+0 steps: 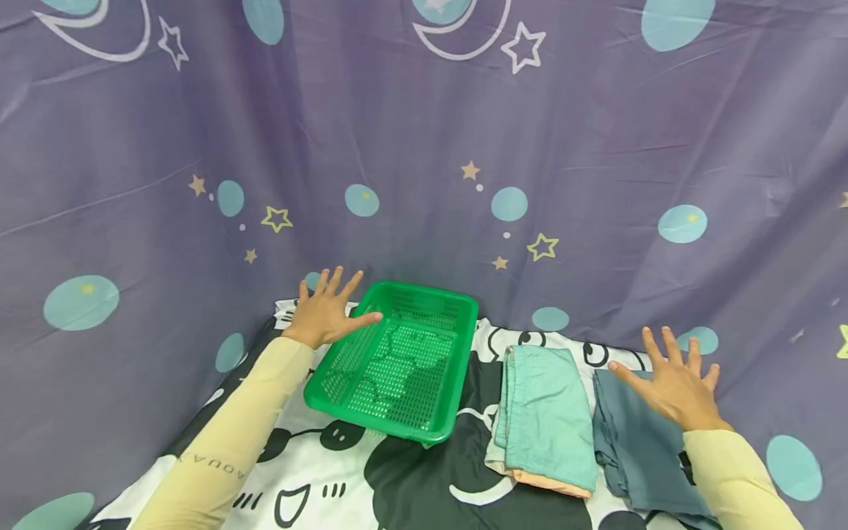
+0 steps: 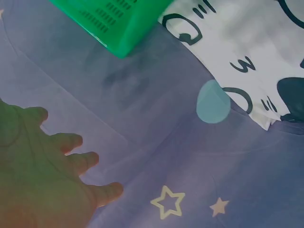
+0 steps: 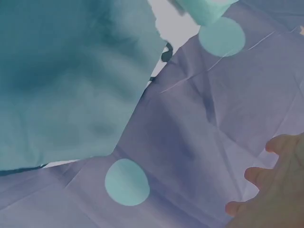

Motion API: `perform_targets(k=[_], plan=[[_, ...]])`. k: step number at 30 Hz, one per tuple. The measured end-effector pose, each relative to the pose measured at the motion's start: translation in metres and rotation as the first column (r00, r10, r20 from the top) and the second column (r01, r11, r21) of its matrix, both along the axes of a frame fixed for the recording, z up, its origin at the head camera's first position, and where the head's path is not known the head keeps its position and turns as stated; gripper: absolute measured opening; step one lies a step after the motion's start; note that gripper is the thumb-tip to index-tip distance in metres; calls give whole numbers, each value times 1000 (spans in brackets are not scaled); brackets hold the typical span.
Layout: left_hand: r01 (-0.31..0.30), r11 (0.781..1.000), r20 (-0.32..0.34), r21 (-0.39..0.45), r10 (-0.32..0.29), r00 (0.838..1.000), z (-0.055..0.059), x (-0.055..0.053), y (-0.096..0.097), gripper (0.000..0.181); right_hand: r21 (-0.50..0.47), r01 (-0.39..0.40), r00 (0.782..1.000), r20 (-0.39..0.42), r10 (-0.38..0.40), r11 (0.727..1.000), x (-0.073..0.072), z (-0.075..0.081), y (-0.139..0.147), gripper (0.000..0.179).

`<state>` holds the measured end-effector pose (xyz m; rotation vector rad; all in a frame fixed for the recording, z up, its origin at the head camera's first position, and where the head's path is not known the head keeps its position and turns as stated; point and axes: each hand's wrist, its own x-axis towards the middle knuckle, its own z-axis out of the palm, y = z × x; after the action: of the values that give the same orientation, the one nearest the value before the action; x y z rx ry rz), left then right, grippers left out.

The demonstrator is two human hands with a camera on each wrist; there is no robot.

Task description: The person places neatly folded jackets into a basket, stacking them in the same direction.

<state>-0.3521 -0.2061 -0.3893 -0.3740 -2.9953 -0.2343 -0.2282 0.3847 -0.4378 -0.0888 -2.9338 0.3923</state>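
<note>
The green basket (image 1: 458, 368) looks to me like moulded plastic, its rim smooth and glossy, its walls and floor pierced into a mesh. Under it lies a cartoon-print sheet (image 1: 344, 471) of smooth, matt cloth. Right of the basket, the folded mint cloth (image 1: 550, 412) is matt and finely creased; farther right of it, the folded blue-grey cloth (image 1: 645, 442) looks smoother and just as dull. Behind the basket hangs a purple curtain (image 1: 411, 132), wrinkled fabric with a faint sheen.
</note>
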Motion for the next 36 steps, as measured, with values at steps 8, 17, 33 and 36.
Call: perform_targets(k=[8,17,33,36], plan=[[21,999,18,-45,-20,1000,1,22,20,104,-12,-30,999,-13,30,999,8,2,-20,105],[146,988,-13,56,-145,989,3,71,65,85,-49,-70,995,-77,66,996,23,-1,-37,97],[317,559,-185,766,-281,942,-67,140,175,20,-362,-64,997,-56,47,930,51,-54,-67,56],[354,494,-188,794,-355,916,-76,148,200,18,-412,-26,999,-40,10,911,52,-62,-69,56]])
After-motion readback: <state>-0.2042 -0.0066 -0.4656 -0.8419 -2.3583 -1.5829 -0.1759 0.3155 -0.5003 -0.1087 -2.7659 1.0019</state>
